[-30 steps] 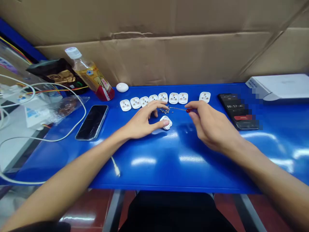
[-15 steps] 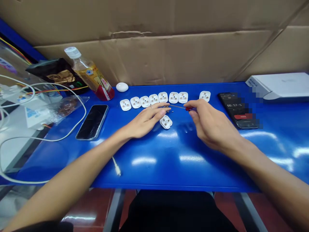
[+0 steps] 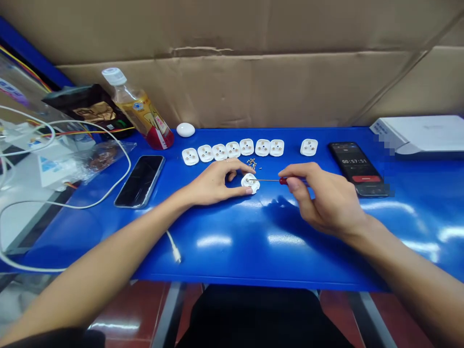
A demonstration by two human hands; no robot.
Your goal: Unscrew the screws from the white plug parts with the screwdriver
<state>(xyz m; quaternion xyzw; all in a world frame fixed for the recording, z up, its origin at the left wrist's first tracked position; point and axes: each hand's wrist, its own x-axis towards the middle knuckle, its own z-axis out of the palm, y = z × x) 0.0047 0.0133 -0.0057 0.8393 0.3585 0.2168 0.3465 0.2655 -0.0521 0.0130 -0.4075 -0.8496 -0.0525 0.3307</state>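
My left hand [image 3: 221, 183] grips a small white round-cornered part [image 3: 254, 185] between thumb and fingers on the blue table. In my right hand [image 3: 319, 193] is a screwdriver [image 3: 283, 181] with a red handle, held nearly level. Its thin shaft points left, and the tip is over a metal piece in the white part. Just behind the part lies a small pile of screws [image 3: 251, 163], with a single screw [image 3: 260, 168] beside it. Several similar white parts [image 3: 246, 147] stand in a row farther back, and another [image 3: 309, 147] sits apart to the right.
A phone [image 3: 140, 181] and a tilted bottle [image 3: 143, 113] are at the left, near white cables [image 3: 121, 145]. On the right are a phone showing a timer [image 3: 357, 166] and a white box [image 3: 427, 133]. Cardboard [image 3: 253, 87] stands behind the table [image 3: 232, 261].
My left hand has moved from the screws down to the white part and now grips it. The screwdriver tip has shifted from the screw pile to the part.
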